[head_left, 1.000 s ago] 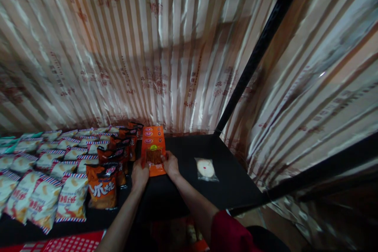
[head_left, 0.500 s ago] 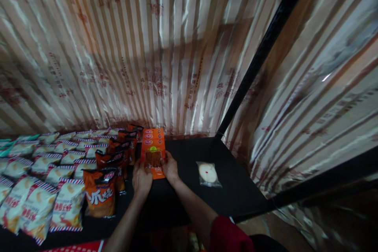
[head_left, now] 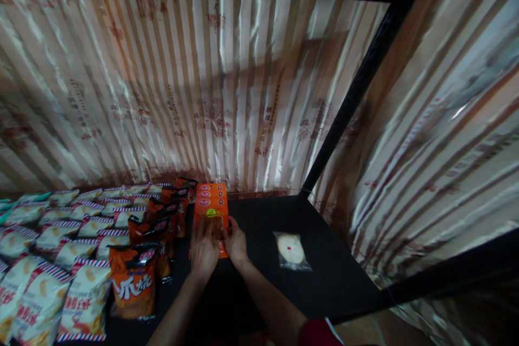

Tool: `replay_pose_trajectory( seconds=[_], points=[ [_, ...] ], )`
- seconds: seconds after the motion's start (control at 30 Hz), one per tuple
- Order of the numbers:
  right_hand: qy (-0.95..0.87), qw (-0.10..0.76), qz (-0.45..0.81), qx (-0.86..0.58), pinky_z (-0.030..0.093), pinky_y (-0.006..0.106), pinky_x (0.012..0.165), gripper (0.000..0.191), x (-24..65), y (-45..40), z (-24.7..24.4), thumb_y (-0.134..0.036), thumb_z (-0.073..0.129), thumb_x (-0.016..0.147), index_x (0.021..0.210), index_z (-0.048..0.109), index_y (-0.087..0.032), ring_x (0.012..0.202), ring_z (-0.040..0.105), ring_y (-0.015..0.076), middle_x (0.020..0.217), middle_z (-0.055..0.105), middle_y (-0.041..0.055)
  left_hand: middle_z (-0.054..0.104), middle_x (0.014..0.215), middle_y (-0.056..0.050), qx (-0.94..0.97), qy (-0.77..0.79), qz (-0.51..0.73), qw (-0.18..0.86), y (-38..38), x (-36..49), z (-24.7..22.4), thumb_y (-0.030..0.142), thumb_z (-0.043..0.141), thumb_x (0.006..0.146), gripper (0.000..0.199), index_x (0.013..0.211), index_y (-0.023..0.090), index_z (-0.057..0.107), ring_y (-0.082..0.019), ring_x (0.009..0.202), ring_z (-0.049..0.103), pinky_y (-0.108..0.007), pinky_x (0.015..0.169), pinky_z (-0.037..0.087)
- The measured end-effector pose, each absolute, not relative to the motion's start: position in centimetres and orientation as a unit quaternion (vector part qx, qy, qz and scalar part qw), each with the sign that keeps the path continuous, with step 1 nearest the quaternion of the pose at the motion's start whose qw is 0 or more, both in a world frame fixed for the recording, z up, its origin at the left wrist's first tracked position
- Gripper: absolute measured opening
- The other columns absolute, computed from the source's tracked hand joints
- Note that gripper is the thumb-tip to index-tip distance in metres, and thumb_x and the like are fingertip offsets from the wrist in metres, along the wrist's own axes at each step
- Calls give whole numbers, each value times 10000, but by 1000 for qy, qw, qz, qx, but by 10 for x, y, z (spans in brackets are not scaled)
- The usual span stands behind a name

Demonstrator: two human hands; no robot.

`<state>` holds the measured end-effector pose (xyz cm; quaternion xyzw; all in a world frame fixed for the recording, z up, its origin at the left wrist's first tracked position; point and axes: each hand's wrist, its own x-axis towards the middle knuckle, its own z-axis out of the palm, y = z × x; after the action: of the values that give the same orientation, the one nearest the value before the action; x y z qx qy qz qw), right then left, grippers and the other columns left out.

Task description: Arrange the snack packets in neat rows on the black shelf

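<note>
Packets (head_left: 212, 198), orange, under left hand (head_left: 204, 251), right hand (head_left: 235, 242) at side

The left hand (head_left: 205, 251) hides part of the frontmost orange snack packet (head_left: 212, 216) — the bottom edge crops the red sleeve (head_left: 319, 333).

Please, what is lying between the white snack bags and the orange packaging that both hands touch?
The head view shows a row of orange-and-black bags between the white snack bags and the orange packaging.
</note>
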<state>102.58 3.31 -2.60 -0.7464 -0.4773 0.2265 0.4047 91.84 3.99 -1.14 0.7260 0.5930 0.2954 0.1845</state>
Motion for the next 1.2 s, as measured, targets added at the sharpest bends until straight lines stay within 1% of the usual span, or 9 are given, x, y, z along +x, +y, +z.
replay_pose_trajectory(
  seconds=[0.07,0.13,0.33,0.47,0.67,0.9,1.07,1.13,1.2],
  points=[
    [-480,401,223,-748,456,245,674,411,1026,33,-26,-217,477,819,1224,521,-168,732,658,182,793,701,42,482,1364,-96,730,585,297,191,48,923,-12,158,492,779,406,1170,145,602,-269,1386,188,-380,1143,170],
    [-484,397,221,-748,456,247,676,412,1027,32,-27,-229,472,826,1229,518,-160,741,660,187,797,703,48,454,1389,-100,745,589,264,170,56,927,-13,192,465,812,417,1209,131,578,-279,1391,164,-393,1141,162],
    [-478,396,203,-757,459,248,685,412,1025,32,-27,-281,474,840,1226,525,-145,758,661,187,864,707,62,393,1432,-107,783,600,144,83,73,935,-15,265,340,892,466,1314,125,480,-295,1370,224,-438,1096,245],
    [-479,400,203,-754,464,254,697,423,1025,32,-28,-299,474,843,1231,520,-139,760,665,189,863,706,61,372,1442,-116,793,599,103,45,78,934,-15,284,323,906,468,1322,133,473,-290,1373,220,-429,1092,241],
    [-481,402,181,-758,469,257,687,437,1025,33,-35,-321,466,843,1235,521,-135,738,662,187,826,701,55,346,1453,-132,790,604,101,37,82,934,-14,361,329,910,484,1325,157,472,-304,1371,222,-463,1087,227],
    [-483,434,183,-738,487,264,660,433,1028,33,-43,-355,443,845,1197,553,-129,710,657,186,805,695,58,311,1473,-116,782,614,94,50,82,935,-14,378,334,907,503,1349,162,440,-314,1373,208,-468,1088,222],
    [-493,477,146,-713,495,285,781,367,1027,32,-49,-305,432,836,1117,604,-142,865,645,189,1012,678,98,321,1469,-112,782,613,104,35,82,935,-19,386,351,901,504,1347,171,445,-315,1369,221,-470,1081,232],
    [-497,486,113,-710,491,313,810,356,1025,31,-51,-291,436,830,1093,619,-136,896,632,206,1008,669,110,327,1466,-113,783,612,104,32,83,935,-20,389,355,900,502,1344,173,449,-316,1367,228,-471,1079,235],
    [-499,495,92,-705,493,325,804,351,1024,30,-52,-268,437,824,1086,626,-131,878,626,210,968,662,114,330,1464,-114,784,611,104,29,83,935,-21,388,362,898,501,1342,172,452,-320,1364,234,-474,1078,234]
  ],
)
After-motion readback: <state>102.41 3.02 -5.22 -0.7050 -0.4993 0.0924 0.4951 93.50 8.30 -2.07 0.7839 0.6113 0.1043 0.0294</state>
